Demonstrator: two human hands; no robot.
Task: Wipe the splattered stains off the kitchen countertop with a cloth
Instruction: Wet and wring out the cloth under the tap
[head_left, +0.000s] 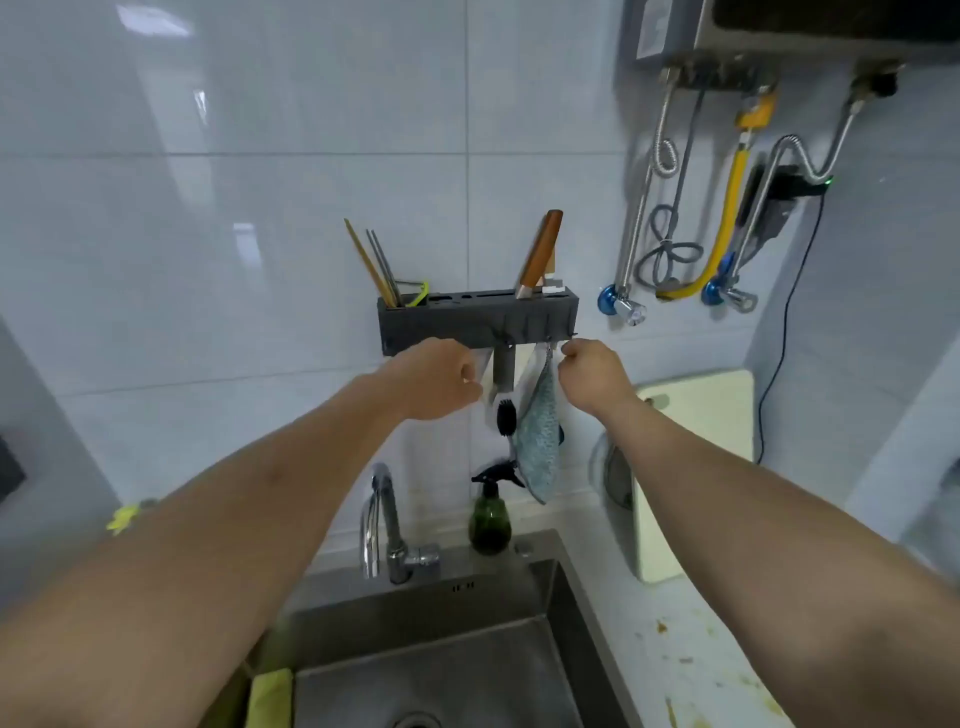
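Note:
A blue-grey cloth (537, 441) hangs by a loop from a hook under the dark wall rack (447, 325). My right hand (592, 376) is at the cloth's top corner, fingers pinched at the loop by the hook. My left hand (434, 379) is raised just left of it, fingers curled beside a hanging dish brush (505, 410); I cannot tell whether it grips anything. The white countertop (670, 654) at the lower right carries brown and yellow splatter stains (662, 626).
A steel sink (431, 660) and tap (387, 525) lie below my arms. A green spray bottle (489, 514) stands behind the sink. A cream cutting board (691, 467) leans on the right wall. The rack holds chopsticks (371, 265) and a knife (540, 254). Hoses and valves (727, 208) hang at the upper right.

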